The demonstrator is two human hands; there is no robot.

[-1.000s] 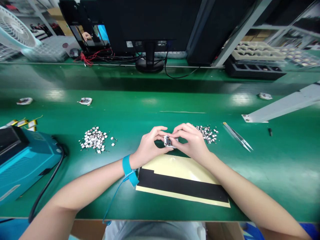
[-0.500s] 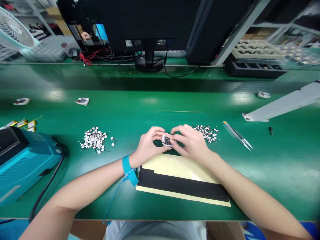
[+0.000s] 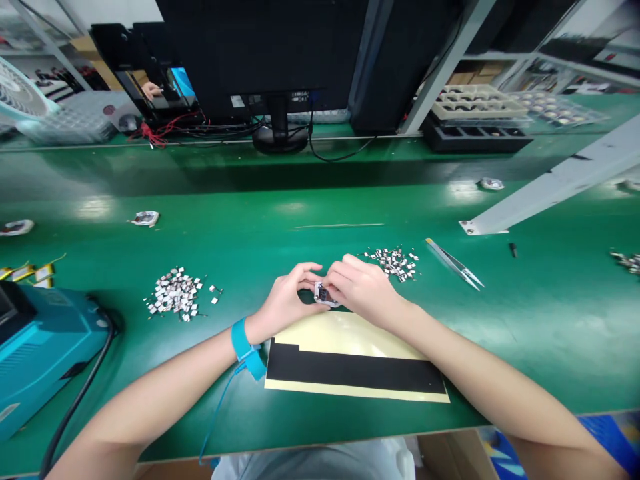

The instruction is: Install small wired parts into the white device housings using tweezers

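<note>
Green bench (image 3: 320,220), seen from above, with a dark monitor (image 3: 265,47) along its far edge and a blue machine (image 3: 40,347) at the near left. At near centre lies a yellow backing sheet (image 3: 350,333) carrying a black strip (image 3: 350,375). The strip's far edge is stepped at the left and the yellow above it is bare, so some of the black material appears to have been used and much is left.

Two heaps of small metal parts flank the work: a left heap (image 3: 173,293) and a smaller right heap (image 3: 393,260), with tweezers (image 3: 455,265) just right of the latter. Which heap is finished cannot be told, and both hold many pieces, so the work looks to be mid-run.

Left hand (image 3: 285,303), with a blue wrist strap (image 3: 243,341), and right hand (image 3: 363,290) meet just beyond the sheet's far edge, forearms converging from the near corners. The fingers of both hands are curled and closed together on a small component (image 3: 323,293). The left thumb and forefinger pinch its left side, and the right fingertips (image 3: 334,279) press on it from above and the right. The component is held low over the bench between the hands; whether it touches the bench cannot be told.
</note>
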